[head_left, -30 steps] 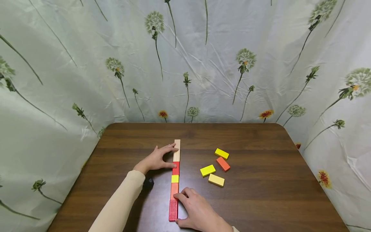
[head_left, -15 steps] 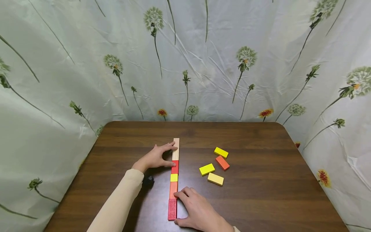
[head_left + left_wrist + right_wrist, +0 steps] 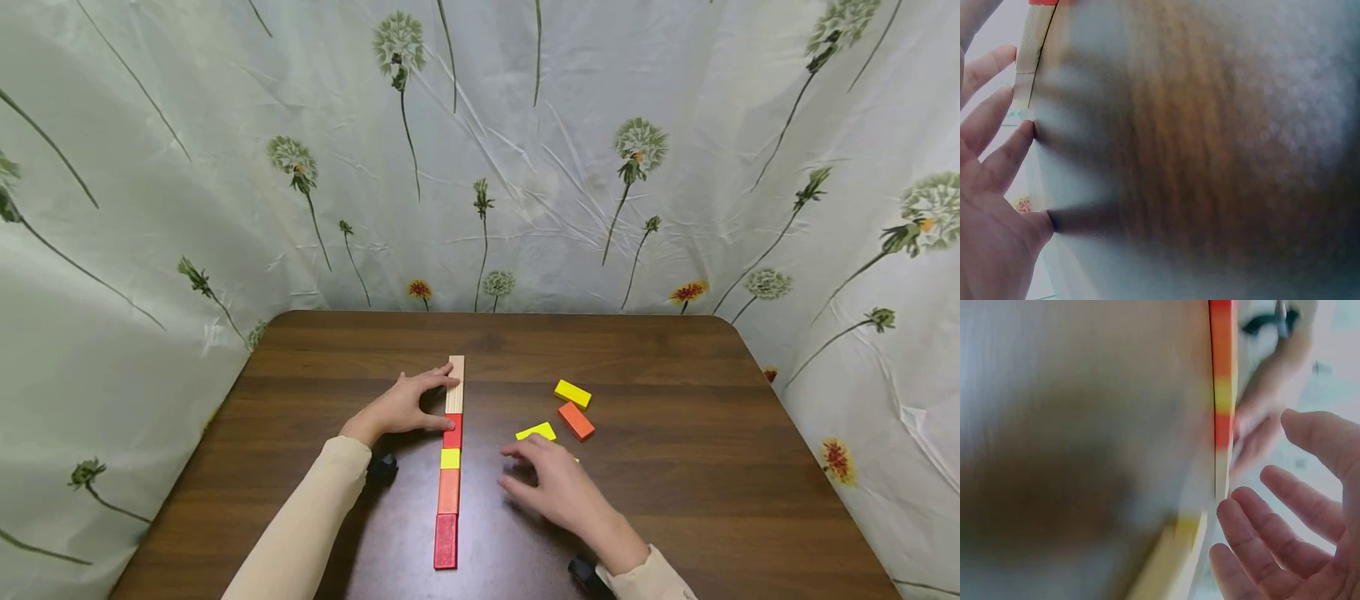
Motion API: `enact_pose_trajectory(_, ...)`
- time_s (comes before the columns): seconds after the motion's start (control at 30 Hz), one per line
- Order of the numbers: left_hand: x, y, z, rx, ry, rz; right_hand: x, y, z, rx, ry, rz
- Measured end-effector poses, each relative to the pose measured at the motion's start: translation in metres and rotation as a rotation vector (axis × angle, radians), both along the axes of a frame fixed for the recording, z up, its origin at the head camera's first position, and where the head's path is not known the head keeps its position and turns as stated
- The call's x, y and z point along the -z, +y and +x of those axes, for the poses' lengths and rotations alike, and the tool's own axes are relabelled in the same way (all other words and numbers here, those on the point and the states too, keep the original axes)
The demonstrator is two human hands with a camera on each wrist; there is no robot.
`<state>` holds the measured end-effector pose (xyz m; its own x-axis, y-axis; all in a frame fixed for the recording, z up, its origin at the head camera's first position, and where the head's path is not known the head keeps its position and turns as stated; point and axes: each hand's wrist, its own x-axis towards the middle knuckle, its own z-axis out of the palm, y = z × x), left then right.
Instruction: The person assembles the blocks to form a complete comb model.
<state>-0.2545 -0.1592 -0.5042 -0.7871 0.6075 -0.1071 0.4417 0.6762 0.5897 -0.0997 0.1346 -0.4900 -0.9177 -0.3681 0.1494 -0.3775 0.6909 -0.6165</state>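
A: From the head view — what about the left grip (image 3: 397, 408)?

B: Spread, pinching nothing. Touches the pale block (image 3: 456, 402) and red block (image 3: 452, 439), toward the far end of the row of blocks (image 3: 450, 458).

A: And the right grip (image 3: 558, 483)?

B: Loosely spread around nothing. Partly hides the near yellow block (image 3: 536, 430); also near a loose orange block (image 3: 576, 422), on the surface (image 3: 675, 500).

A: How best to work here?

B: Press lightly on the left, to avoid nudging the row crooked. Pinch any loose block by opposite sides.

A: Left wrist view?

B: Shows straight, parted fingers along the pale edge.

A: Right wrist view?

B: Shows relaxed fingers, apart from the blurred tan block (image 3: 1154, 572). Best to come down level — without brushing neighbours.
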Motion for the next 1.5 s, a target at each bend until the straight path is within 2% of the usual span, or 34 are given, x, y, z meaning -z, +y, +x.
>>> enact_pose_trajectory(0.07,0.000,0.000,0.000,-0.002,0.001,-0.003,-0.003,0.014,-0.011,0.061,0.012,-0.017)
enact_pose_trajectory(0.2,0.001,0.000,0.000,-0.004,0.000,0.003,-0.010,0.045,-0.035,0.194,0.007,0.017)
enact_pose_trajectory(0.37,0.001,-0.001,0.000,-0.007,0.000,0.015,-0.011,0.082,-0.061,0.315,-0.088,0.053)
enact_pose_trajectory(0.5,0.002,-0.001,0.000,-0.005,0.000,0.028,-0.003,0.102,-0.074,0.364,-0.167,0.060)
enact_pose_trajectory(0.67,0.004,-0.001,0.001,-0.001,-0.001,0.030,0.009,0.114,-0.082,0.372,-0.235,0.012)
enact_pose_trajectory(0.87,0.003,-0.001,0.001,0.012,-0.006,0.024,0.017,0.121,-0.089,0.375,-0.276,-0.066)
enact_pose_trajectory(1.1,0.000,-0.003,0.002,-0.013,-0.012,0.034,0.016,0.129,-0.097,0.330,-0.358,-0.161)
enact_pose_trajectory(1.27,0.001,-0.004,0.001,-0.013,-0.006,0.033,0.015,0.132,-0.099,0.310,-0.406,-0.174)
enact_pose_trajectory(1.5,0.003,-0.003,0.001,-0.013,-0.023,0.037,0.016,0.135,-0.099,0.314,-0.430,-0.186)
